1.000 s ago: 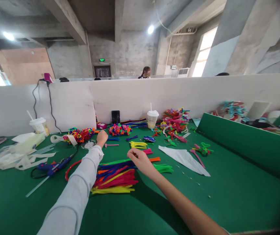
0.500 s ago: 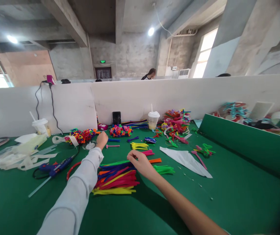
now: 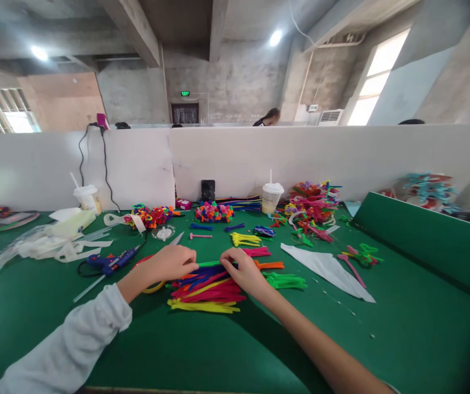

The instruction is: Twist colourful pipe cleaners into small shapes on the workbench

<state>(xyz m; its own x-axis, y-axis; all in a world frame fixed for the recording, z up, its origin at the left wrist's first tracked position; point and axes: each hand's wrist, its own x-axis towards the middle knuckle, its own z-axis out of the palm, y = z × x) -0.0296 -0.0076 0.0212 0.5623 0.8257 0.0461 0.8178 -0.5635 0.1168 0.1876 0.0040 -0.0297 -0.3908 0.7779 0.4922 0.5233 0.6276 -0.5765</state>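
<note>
My left hand (image 3: 175, 261) is closed, its fingertips at the left end of a green pipe cleaner (image 3: 209, 264). The fingers of my right hand (image 3: 238, 265) pinch its right end. Below and between the hands lies a pile of pipe cleaners (image 3: 210, 293), pink, blue, orange and yellow. Scissors (image 3: 176, 239) lie partly hidden under my left hand and wrist, a blade tip and parts of the red and yellow handles showing. Right of my right hand are green pipe cleaners (image 3: 286, 281) and orange ones (image 3: 271, 265).
A glue gun (image 3: 114, 261) and white strips (image 3: 46, 241) are at left. Behind stand two cups (image 3: 271, 197) (image 3: 87, 198) and colourful bundles (image 3: 214, 212). White cloth (image 3: 325, 271) and a green board (image 3: 424, 235) are at right. A person (image 3: 268, 117) is beyond the partition.
My left hand has come back from the far bundles to the green pipe cleaner near my right hand. The view has shifted slightly, and the scissors' blade tip now shows.
</note>
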